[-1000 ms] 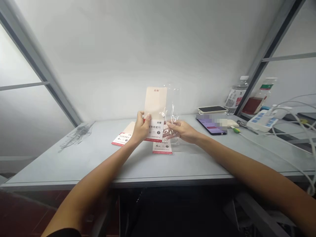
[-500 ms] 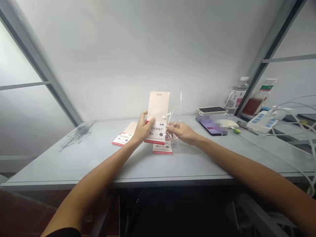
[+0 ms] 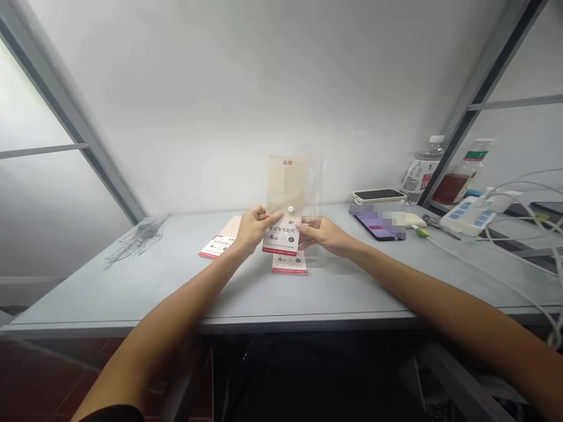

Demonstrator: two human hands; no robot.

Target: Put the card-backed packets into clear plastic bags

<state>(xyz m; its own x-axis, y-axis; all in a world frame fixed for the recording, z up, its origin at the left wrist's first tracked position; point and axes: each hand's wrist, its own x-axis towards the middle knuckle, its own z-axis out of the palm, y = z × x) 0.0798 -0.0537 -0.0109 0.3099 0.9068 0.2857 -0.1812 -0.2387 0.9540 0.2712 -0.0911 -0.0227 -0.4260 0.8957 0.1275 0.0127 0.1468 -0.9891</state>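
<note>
Upright above the desk is a printed paper card [image 3: 281, 186], pale with a red bottom edge and Chinese print. My left hand [image 3: 256, 227] pinches its left side, thumb in front. A clear plastic pouch [image 3: 315, 187] with a round white snap button [image 3: 291, 209] overlaps the card; how far the card sits inside it I cannot tell. My right hand [image 3: 323, 234] grips the right edge of the card and pouch between thumb and fingers. Behind and below lies a similar printed card [image 3: 289, 264] on the desk, and to the left are more such cards [image 3: 215, 247].
On the right of the grey desk [image 3: 176, 293] are a phone [image 3: 379, 196], a second phone with lit screen [image 3: 378, 227], a power strip [image 3: 468, 215], loose white cables [image 3: 479, 272] and two bottles, one clear [image 3: 422, 173], one with reddish liquid [image 3: 457, 181]. A wall rises behind.
The card has shifted slightly right, and the clear pouch now overlaps more of it. Both hands stay at nearly the same place, still gripping.
</note>
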